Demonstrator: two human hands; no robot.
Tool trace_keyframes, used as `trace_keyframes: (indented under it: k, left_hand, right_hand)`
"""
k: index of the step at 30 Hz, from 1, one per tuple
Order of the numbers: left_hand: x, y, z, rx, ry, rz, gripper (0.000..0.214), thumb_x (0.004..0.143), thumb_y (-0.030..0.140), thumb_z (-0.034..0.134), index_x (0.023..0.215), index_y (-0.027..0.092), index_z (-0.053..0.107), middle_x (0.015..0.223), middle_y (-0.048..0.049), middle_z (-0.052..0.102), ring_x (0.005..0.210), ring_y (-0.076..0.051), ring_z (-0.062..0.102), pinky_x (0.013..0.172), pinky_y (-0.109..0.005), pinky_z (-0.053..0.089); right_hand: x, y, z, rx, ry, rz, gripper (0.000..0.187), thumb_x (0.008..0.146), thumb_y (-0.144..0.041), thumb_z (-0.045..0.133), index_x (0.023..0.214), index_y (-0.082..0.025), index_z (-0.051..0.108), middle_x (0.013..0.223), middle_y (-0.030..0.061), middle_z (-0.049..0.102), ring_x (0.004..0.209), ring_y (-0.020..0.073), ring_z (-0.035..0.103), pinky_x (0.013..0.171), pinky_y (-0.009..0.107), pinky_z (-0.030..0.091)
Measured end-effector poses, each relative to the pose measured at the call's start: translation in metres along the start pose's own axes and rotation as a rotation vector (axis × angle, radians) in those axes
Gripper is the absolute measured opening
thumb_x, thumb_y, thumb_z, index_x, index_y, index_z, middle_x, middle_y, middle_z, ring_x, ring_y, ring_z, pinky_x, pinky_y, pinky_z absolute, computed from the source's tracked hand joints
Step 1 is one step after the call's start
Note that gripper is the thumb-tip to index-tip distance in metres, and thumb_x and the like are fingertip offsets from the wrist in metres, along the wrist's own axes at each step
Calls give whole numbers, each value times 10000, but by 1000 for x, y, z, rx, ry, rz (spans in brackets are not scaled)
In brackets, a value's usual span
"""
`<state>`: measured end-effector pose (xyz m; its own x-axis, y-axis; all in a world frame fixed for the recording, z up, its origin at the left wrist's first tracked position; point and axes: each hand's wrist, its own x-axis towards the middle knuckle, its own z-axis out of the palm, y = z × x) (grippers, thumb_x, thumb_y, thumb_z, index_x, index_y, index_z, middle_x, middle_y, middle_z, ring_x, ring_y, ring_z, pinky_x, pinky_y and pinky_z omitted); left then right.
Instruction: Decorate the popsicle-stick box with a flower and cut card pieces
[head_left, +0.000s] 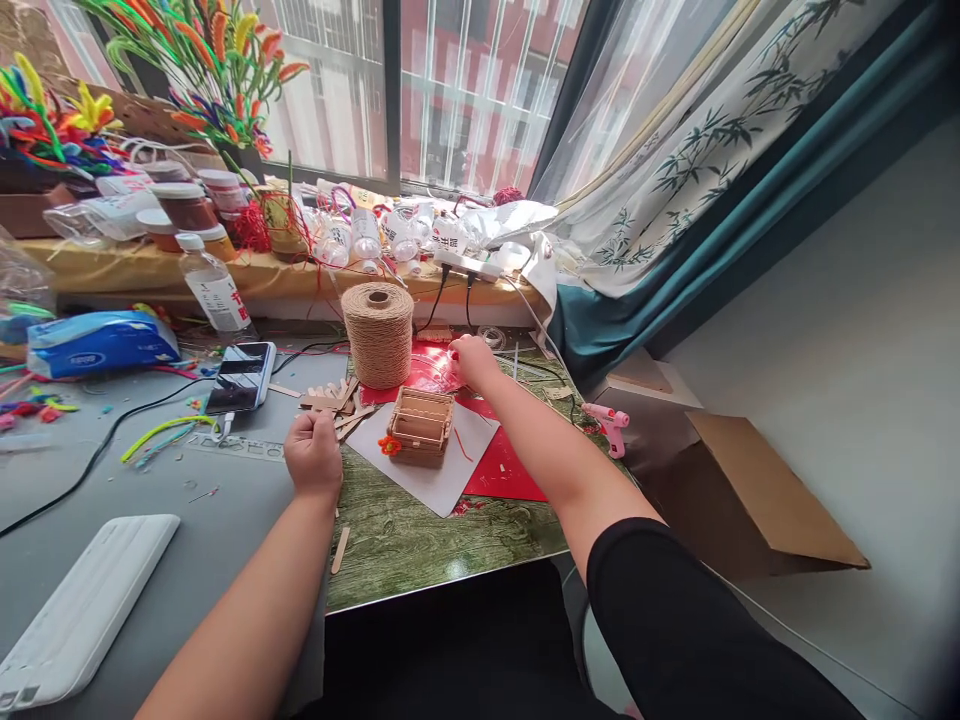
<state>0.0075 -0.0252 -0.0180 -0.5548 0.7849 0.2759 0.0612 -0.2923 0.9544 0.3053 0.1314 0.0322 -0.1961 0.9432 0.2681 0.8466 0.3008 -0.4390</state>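
Observation:
My left hand (313, 450) is closed in a fist at the left edge of the green mat, just below a heap of wooden craft sticks (337, 400). Whatever it may hold is hidden. Stretched forward, my right hand (476, 362) has its fingers pinched together over a shiny red plastic packet (433, 370); a bit of red shows at the fingertips, too small to name. Between the hands a small box built of craft sticks (421, 425) stands on a white sheet (442, 495), with an orange flower (388, 445) at its front left corner.
A large twine spool (379, 335) stands behind the box. To the right is a pink glue gun (609, 425), with an open cardboard box (772, 490) beyond the table. On the left are a phone (241, 378), a white keyboard (90, 610), a tissue pack (101, 343) and a bottle (215, 295).

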Motion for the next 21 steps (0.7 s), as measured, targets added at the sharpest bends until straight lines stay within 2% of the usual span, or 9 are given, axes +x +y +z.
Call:
trace_keyframes:
  k: [3, 8, 11, 13, 15, 18, 19, 21]
  left_hand:
    - [0, -2, -1, -9, 22, -18, 376, 893, 399, 619, 622, 220, 429, 529, 65, 388, 496, -107, 336, 523, -248, 299]
    - [-4, -2, -4, -21, -61, -17, 380, 910, 433, 612, 641, 223, 445, 538, 56, 406, 493, -115, 337, 509, -259, 283]
    - [-4, -1, -6, -31, -103, -22, 392, 910, 458, 635, 651, 222, 459, 537, 52, 405, 501, -121, 340, 517, -265, 290]
    - [-3, -2, -6, -67, -134, -48, 421, 901, 497, 661, 654, 219, 464, 547, 49, 405, 508, -120, 344, 523, -267, 299]
    - [-1, -5, -5, -141, -200, -83, 450, 921, 596, 611, 704, 214, 513, 606, 26, 475, 542, -128, 411, 548, -270, 349]
    - [0, -9, -3, -235, -370, -66, 586, 923, 766, 456, 960, 206, 626, 934, -79, 675, 802, -191, 620, 711, -315, 481]
    - [0, -10, -3, -236, -442, -36, 648, 890, 806, 468, 1081, 207, 627, 1098, -119, 689, 954, -231, 653, 795, -347, 504]
    - [-1, -11, -3, -163, -609, 36, 790, 778, 815, 635, 1297, 224, 560, 1364, -174, 616, 1239, -326, 605, 960, -435, 496]
  right_hand:
    - [2, -1, 3, -14, -26, 14, 268, 807, -42, 670, 1023, -181, 747, 1136, 155, 651, 1094, 315, 545, 1003, 458, 406]
    - [2, -5, 3, 90, -15, 59, 228, 762, -4, 656, 896, -171, 736, 1061, 156, 654, 1045, 307, 560, 992, 460, 404]
    - [0, -11, -5, 223, 42, 86, 201, 748, -24, 659, 874, -166, 725, 1046, 149, 656, 1072, 298, 558, 1010, 444, 408]
    - [-3, -14, -12, 339, 104, 104, 203, 758, -66, 656, 921, -169, 717, 1070, 134, 659, 1082, 281, 564, 1021, 430, 419]
    - [-8, -14, -18, 480, 181, 133, 230, 778, -132, 661, 1000, -180, 698, 1113, 113, 662, 1066, 255, 583, 1019, 416, 440]
    - [-28, -9, -22, 734, 289, 227, 275, 809, -271, 669, 1072, -198, 648, 1097, 87, 676, 988, 225, 624, 940, 401, 507]
    - [-39, -7, -22, 828, 311, 265, 279, 821, -319, 658, 1074, -201, 634, 1058, 80, 685, 950, 220, 638, 891, 397, 531]
    - [-67, -3, -22, 1022, 323, 326, 266, 849, -389, 616, 1049, -214, 621, 970, 62, 696, 873, 210, 667, 809, 389, 566]
